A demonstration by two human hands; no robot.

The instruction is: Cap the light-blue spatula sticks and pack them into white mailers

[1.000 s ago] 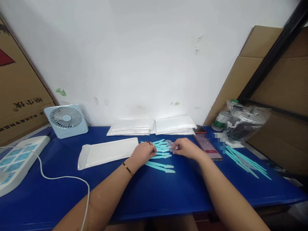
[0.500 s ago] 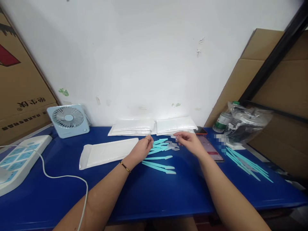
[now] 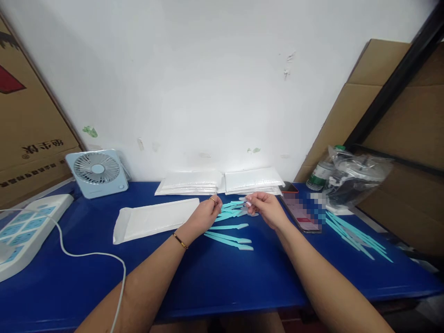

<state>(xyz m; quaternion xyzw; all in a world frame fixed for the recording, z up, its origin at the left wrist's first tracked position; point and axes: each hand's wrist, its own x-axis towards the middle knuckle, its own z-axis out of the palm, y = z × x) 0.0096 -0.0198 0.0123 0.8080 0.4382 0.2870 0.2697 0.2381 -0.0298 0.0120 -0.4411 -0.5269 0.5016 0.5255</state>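
My left hand (image 3: 208, 210) is closed in a pinch, a turquoise eyebrow razor at its fingertips; other razors lie close behind, so the grip is partly hidden. My right hand (image 3: 262, 206) pinches a small clear blade cap (image 3: 242, 199), just right of the left fingertips. Between and below the hands lies a loose pile of turquoise eyebrow razors (image 3: 231, 213), with several clear caps (image 3: 252, 214) at its right side. Nearer to me, three more eyebrow razors (image 3: 229, 238) lie apart, blades pointing right, their handle ends near my left wrist.
A white padded envelope (image 3: 152, 221) lies left, with two stacks of envelopes (image 3: 190, 181) (image 3: 255, 179) by the wall. Right are a phone (image 3: 298, 212), more razors (image 3: 357, 236), a bottle (image 3: 319, 175) and a plastic bag (image 3: 360, 180). A fan (image 3: 99, 171), power strip (image 3: 34, 231) and white cable (image 3: 93, 254) occupy the left.
My right hand has moved left and slightly toward me with the cap, closer to my left hand. The left hand has hardly moved and stays pinched.
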